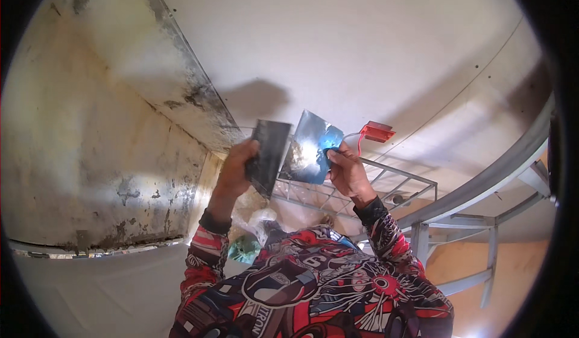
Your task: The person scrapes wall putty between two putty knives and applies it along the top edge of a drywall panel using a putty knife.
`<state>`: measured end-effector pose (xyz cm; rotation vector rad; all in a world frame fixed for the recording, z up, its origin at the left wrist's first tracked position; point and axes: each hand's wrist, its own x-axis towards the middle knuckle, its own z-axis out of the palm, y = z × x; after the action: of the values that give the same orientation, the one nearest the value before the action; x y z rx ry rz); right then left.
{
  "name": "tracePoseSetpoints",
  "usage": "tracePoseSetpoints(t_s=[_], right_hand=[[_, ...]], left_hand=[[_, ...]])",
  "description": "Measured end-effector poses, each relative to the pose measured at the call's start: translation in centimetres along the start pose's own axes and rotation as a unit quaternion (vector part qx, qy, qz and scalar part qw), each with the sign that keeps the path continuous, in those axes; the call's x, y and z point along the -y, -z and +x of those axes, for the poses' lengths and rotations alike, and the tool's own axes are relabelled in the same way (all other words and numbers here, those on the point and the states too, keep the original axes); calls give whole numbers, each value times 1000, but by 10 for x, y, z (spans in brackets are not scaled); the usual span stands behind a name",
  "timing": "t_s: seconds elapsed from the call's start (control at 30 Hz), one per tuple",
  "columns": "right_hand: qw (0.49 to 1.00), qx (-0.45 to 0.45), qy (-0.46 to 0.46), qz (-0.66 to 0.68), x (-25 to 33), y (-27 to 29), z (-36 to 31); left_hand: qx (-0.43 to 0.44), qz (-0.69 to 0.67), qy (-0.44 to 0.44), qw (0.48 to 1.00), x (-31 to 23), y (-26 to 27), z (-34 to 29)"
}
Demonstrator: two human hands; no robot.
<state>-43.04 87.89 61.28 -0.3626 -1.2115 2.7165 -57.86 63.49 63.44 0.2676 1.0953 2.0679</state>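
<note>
Both hands are raised in front of my chest, each closed on a thin flat plate. My left hand (237, 166) grips a dark rectangular plate (268, 157) along its left edge. In my right hand (348, 170) is a shiny metal plate (306, 142), pinched at its right side with the thumb on the near face. A pale smear and a bright blue patch show on that metal face. The plates' inner edges come close together; whether they touch, I cannot tell. Fingers behind both plates are hidden.
Overhead spreads a pale ceiling panel (362, 42). A red box-shaped fitting (378, 131) hangs by wires right of my right hand. Stained, peeling wall (120, 139) stands at left. Grey metal framing (506, 178) curves along the right; a green object (244, 249) lies below.
</note>
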Motion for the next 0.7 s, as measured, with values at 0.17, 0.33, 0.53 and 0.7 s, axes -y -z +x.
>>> tracePoseSetpoints(t_s=[0.17, 0.33, 0.53, 0.7], right_hand=[[999, 40, 15, 10, -3, -28, -3], [996, 28, 69, -39, -15, -20, -12], [996, 72, 12, 46, -11, -28, -42], [994, -87, 64, 17, 17, -20, -44]], left_hand=[[47, -83, 83, 992, 24, 7, 19], [10, -135, 83, 987, 36, -18, 29], [-127, 2, -66, 990, 49, 0, 52], [-230, 210, -256, 915, 37, 13, 11]])
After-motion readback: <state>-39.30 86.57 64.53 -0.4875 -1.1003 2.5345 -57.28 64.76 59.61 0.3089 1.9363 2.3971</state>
